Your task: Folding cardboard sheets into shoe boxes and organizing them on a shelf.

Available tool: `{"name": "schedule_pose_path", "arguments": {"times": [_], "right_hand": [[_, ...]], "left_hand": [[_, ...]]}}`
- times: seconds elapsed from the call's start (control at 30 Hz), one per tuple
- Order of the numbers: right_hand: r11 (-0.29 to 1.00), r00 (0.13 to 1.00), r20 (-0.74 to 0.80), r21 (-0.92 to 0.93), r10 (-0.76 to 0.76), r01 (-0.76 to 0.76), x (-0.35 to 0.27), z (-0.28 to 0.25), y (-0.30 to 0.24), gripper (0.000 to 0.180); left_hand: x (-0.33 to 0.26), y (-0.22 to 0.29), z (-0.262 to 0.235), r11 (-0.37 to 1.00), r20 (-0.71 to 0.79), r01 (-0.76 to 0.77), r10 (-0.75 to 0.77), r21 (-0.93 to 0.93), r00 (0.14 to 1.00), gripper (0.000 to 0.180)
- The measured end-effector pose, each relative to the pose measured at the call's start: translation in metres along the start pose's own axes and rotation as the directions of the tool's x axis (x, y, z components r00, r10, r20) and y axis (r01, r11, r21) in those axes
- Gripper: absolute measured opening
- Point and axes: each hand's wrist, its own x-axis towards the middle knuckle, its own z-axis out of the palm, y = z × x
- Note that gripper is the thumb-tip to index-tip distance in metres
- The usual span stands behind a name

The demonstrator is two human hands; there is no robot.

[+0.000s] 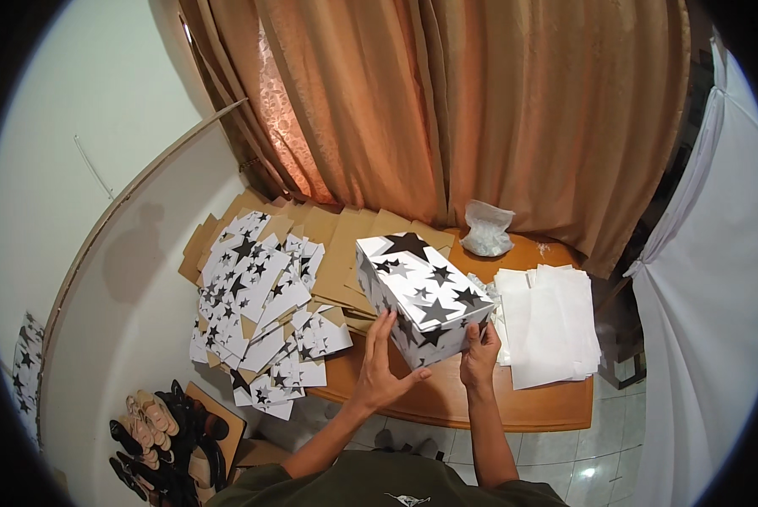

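Observation:
A closed white box (438,287) printed with black and grey stars is held up, tilted, above the wooden table (522,410). My left hand (380,376) lies along its near left side, fingers against the wall and thumb stretched out by the lower edge. My right hand (480,359) grips the near right corner, thumb on the outside; its other fingers are partly hidden. Left of the box lies a loose heap of flat star-printed cardboard pieces (252,291). Behind them, flat brown cardboard sheets (336,245) overlap one another.
White paper sheets (552,325) are stacked at the table's right. A clear plastic bag (487,228) sits behind them. Brown curtains (522,110) hang along the back, and white cloth (708,296) hangs at the right. Several shoes (155,431) are at the lower left.

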Motion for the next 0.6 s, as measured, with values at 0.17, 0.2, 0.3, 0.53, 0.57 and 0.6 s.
{"name": "schedule_pose_path", "arguments": {"times": [0.17, 0.2, 0.3, 0.53, 0.57, 0.6], "right_hand": [[0.993, 0.989, 0.147, -0.121, 0.030, -0.012, -0.010, 0.034, -0.019, 0.053], [0.982, 0.972, 0.235, -0.188, 0.023, 0.022, -0.010, 0.042, -0.024, 0.051], [0.973, 0.906, 0.415, -0.232, 0.089, 0.010, -0.015, 0.068, -0.030, 0.047], [0.931, 0.652, 0.756, -0.281, 0.065, 0.233, -0.042, 0.144, -0.018, 0.059], [0.939, 0.616, 0.784, -0.259, 0.068, 0.227, -0.049, 0.158, -0.014, 0.059], [0.950, 0.585, 0.809, -0.230, 0.065, 0.213, -0.060, 0.172, -0.014, 0.058]], "left_hand": [[-0.008, -0.012, -0.012, 0.978, -0.061, 0.149, -0.159, -0.144, 0.985, 0.104], [-0.011, -0.015, -0.019, 0.980, -0.117, 0.118, -0.137, -0.159, 0.984, 0.101], [-0.024, -0.019, -0.054, 0.983, -0.175, 0.136, -0.156, -0.121, 0.972, 0.098], [-0.088, 0.013, -0.144, 0.936, -0.355, 0.257, -0.332, -0.241, 0.874, 0.097], [-0.099, 0.018, -0.156, 0.929, -0.378, 0.255, -0.345, -0.267, 0.859, 0.098], [-0.109, 0.026, -0.170, 0.935, -0.414, 0.265, -0.343, -0.235, 0.843, 0.099]]}}
